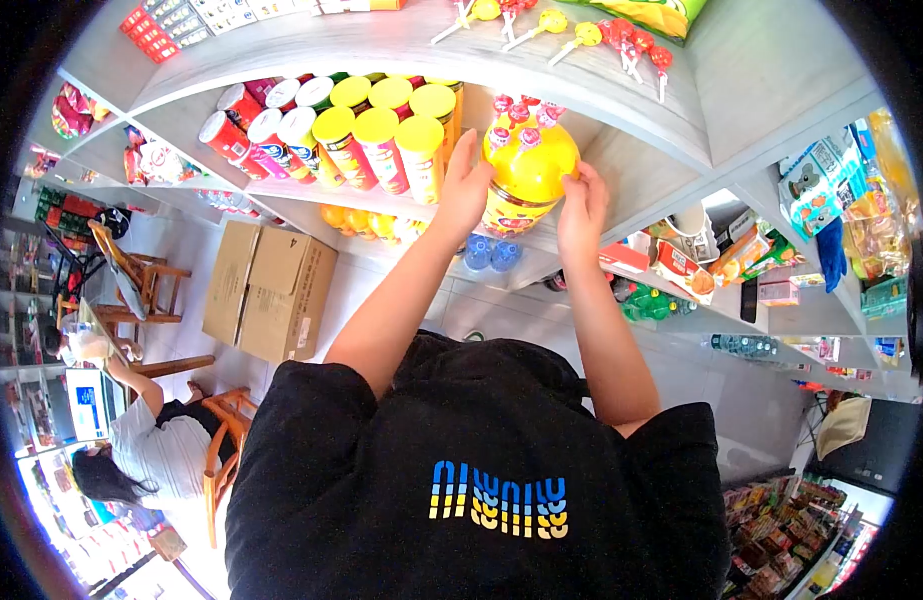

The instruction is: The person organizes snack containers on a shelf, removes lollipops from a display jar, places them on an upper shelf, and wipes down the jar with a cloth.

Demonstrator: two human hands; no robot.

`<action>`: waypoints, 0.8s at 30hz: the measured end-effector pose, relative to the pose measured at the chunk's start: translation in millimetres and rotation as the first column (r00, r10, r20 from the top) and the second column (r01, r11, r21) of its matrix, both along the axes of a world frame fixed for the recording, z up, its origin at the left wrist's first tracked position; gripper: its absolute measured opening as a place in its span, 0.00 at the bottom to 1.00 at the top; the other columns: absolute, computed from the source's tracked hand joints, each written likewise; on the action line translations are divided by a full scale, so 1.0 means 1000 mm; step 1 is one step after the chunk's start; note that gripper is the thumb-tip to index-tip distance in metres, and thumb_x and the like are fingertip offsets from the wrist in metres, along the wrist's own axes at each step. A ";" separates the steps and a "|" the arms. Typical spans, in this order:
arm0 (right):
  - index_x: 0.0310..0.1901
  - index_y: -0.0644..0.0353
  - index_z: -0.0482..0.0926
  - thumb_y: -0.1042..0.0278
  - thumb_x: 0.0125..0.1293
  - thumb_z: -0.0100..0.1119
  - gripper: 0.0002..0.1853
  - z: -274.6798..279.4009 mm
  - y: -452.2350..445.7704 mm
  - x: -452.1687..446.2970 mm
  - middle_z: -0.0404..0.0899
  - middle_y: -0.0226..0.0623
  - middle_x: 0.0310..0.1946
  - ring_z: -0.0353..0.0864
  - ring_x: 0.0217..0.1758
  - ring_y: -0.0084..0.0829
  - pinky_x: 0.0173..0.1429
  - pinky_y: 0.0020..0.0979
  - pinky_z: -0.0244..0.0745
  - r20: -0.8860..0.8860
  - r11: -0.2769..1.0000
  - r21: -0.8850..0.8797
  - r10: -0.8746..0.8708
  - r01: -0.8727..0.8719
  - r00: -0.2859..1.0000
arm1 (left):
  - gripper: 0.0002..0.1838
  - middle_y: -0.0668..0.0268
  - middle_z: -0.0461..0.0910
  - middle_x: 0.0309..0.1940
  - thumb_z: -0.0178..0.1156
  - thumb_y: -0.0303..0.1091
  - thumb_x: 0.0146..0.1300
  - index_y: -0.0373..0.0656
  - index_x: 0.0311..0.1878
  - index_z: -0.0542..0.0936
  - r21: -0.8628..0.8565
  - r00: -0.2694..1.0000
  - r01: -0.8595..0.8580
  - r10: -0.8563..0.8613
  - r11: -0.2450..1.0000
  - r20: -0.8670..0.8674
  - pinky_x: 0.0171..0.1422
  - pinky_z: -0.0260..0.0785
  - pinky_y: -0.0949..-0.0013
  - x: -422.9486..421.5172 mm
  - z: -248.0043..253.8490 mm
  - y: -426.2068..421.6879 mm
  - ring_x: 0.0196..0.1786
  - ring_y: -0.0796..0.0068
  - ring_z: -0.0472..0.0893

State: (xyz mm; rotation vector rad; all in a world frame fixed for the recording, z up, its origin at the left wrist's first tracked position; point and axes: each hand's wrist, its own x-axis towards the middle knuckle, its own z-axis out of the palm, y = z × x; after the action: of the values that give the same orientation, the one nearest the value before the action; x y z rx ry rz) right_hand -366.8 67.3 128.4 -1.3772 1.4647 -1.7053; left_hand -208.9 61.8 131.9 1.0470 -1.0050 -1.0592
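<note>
Your left hand [465,192] and right hand [583,212] grasp the yellow tub [526,180] from both sides at the shelf's [636,190] front edge; canisters [379,150] crowd your left, bare shelf opens rightward. Rounded and glossy, it carries red-and-white lollipops [521,112] upright on top.

**A Stocked Snack Shop**

I am looking in remotely on a small shop. Grey shelves [761,95] are rising on the far side, where snack cans [377,155] are standing in tight rows and lollipops [552,20] are showing above them. On the right, bright packets [741,258] are crowding together, and near right more packaged goods [771,525] are standing in rows. On the left, a person [166,455] is sitting by a lit screen [87,404].
</note>
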 end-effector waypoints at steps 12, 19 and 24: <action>0.60 0.68 0.70 0.65 0.69 0.51 0.22 0.026 -0.027 -0.019 0.74 0.44 0.57 0.71 0.61 0.31 0.66 0.29 0.62 0.263 0.930 0.106 0.316 -0.353 0.912 | 0.37 0.56 0.61 0.63 0.55 0.24 0.53 0.39 0.69 0.56 -0.098 0.907 0.008 0.034 0.995 0.421 0.63 0.61 0.65 -0.021 -0.001 0.052 0.67 0.63 0.62; 0.53 0.61 0.76 0.69 0.58 0.65 0.21 0.072 0.004 -0.018 0.78 0.42 0.49 0.77 0.52 0.37 0.58 0.33 0.70 -0.229 0.970 -0.125 0.176 -0.208 0.957 | 0.22 0.63 0.74 0.48 0.64 0.29 0.55 0.40 0.53 0.71 -0.180 0.833 0.017 0.086 0.983 0.547 0.49 0.68 0.68 -0.003 0.048 0.049 0.47 0.70 0.74; 0.49 0.59 0.78 0.73 0.54 0.66 0.18 0.092 0.005 -0.003 0.79 0.43 0.45 0.79 0.46 0.41 0.50 0.37 0.75 -0.438 0.939 -0.210 0.158 -0.272 0.885 | 0.19 0.64 0.77 0.42 0.69 0.32 0.53 0.40 0.48 0.76 -0.356 0.764 0.019 0.217 0.934 0.608 0.40 0.70 0.69 -0.011 0.062 0.033 0.38 0.72 0.78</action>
State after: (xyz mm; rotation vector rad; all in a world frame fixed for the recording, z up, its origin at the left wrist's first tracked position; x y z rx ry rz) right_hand -369.9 72.3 220.9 -2.0728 1.2494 -1.5678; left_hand -219.8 94.7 194.4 1.1771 -1.6014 -0.3859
